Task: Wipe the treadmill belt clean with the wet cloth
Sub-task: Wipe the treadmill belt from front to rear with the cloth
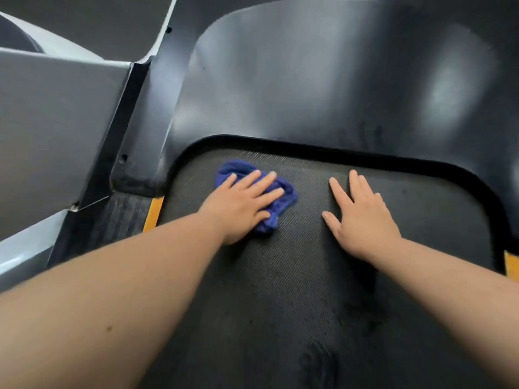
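Two bare hands are lying flat on the dark textured treadmill belt [280, 276], which is filling the lower and middle part of the frame. At the far left of the frame a grey upright panel [56, 130] is standing beside a ribbed side rail [120, 217], and a yellow strip [153, 214] is marking the rail's inner edge just beside the belt. Moving right, the left hand [241, 203] is coming in from the lower left on a bare forearm; its grip is spread, fingers [269, 178] extended and slightly fanned, palm pressing down on a crumpled blue cloth [286, 197]. This cloth is sitting on the belt left of centre, near the belt's front left corner, with blue folds showing beyond the fingertips and under the heel of the palm. It is impossible to tell from the frame whether the cloth is wet. Right of centre, the right hand [362, 217] is resting palm down directly on the belt, apart from the cloth, its grip also spread and holding nothing. Above both hands a dark glossy motor cover [323, 80] is curving across the upper frame, edged by a black border where it is meeting the belt. At the far right edge a second yellow strip [511, 265] is showing
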